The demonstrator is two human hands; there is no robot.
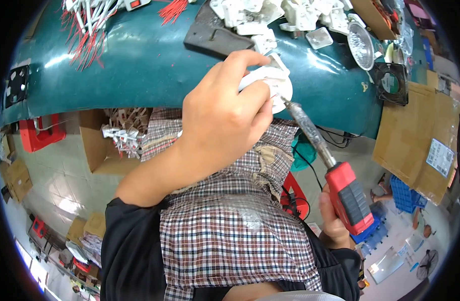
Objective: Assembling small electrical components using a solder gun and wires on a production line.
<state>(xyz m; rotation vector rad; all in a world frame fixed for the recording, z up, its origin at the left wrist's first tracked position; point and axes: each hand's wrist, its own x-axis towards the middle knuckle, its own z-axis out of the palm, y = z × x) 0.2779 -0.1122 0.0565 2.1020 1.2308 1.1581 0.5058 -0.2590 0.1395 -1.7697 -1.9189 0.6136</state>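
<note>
My left grip (227, 103) is closed on a white plastic piece (287, 88), with my fingers bent over its top and side. My right grip (335, 223) is wrapped round the red and black handle of a soldering iron (348, 198). My own hand hides much of the white piece, so I cannot see all of its shape. It sits at the near edge of the green surface (154, 65), with a round part poking out on the right of my fingers. The iron's thin tip points up and left and comes right up to that round part. I cannot tell if the two touch.

I think the white piece is light and stiff, and a bit slippery because it looks smooth. Its thin bits might snap or melt, so a soft hold on the outside edges seems best, with skin kept away from the tip. The iron looks heavier, mostly at the handle. The fat handle is the good place to hold it. The metal rod could be very hot, so I would not touch that.

Past my fingers lies a dark block (210, 40), with a heap of white parts (255, 12) behind it. Some red wires (174, 10) lie to the left.
</note>
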